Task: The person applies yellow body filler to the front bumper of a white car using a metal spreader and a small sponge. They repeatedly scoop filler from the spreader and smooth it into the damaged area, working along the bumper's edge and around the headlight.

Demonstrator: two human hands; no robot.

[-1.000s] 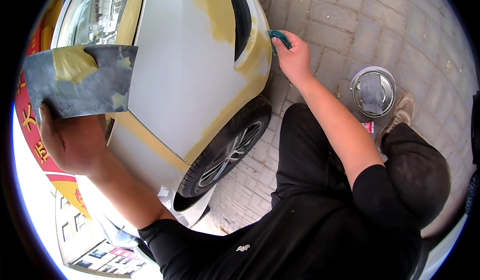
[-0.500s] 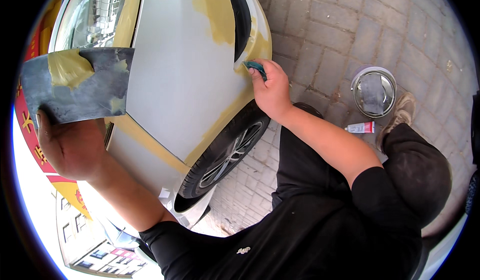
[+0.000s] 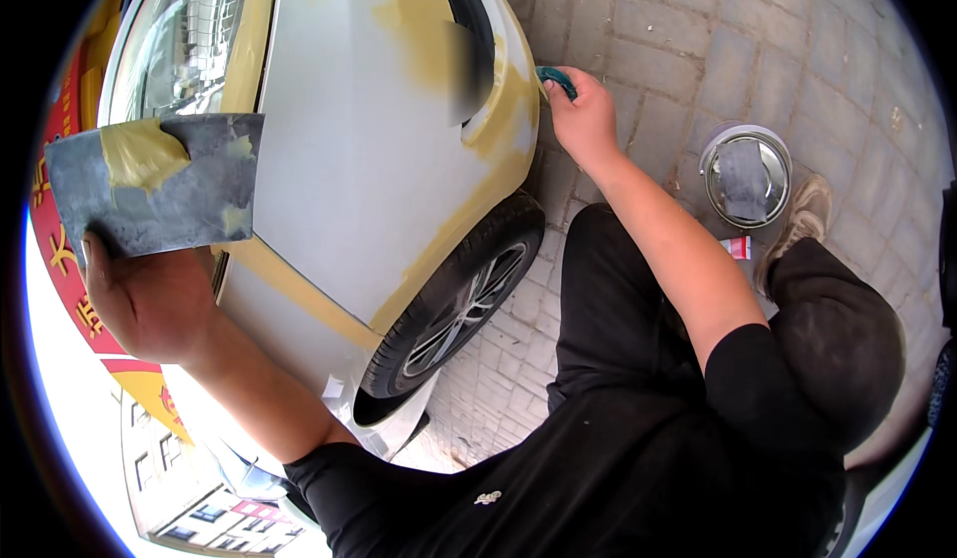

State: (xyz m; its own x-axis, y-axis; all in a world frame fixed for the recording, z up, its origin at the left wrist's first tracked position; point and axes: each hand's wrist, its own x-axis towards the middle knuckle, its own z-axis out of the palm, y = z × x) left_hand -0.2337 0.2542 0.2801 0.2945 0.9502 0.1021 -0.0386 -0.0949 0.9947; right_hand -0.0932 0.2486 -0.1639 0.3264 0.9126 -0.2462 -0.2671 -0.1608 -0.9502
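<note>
Head view: the right hand [image 3: 581, 120] is now working at the outer edge of the car [image 3: 339, 169] — half a second ago it was by the wheel [image 3: 464, 307] — so the work is apparently shifting back toward that corner's yellow coating [image 3: 495, 141]. Its thumb and fingers are pinching a teal spreader [image 3: 558, 81]; whether this is touching the bodywork, one cannot tell. At left, the left hand [image 3: 159, 304] is gripping a grey board [image 3: 174, 217], thumb on its face, other fingers hidden, and a yellow putty lump [image 3: 143, 149] is clinging there.
</note>
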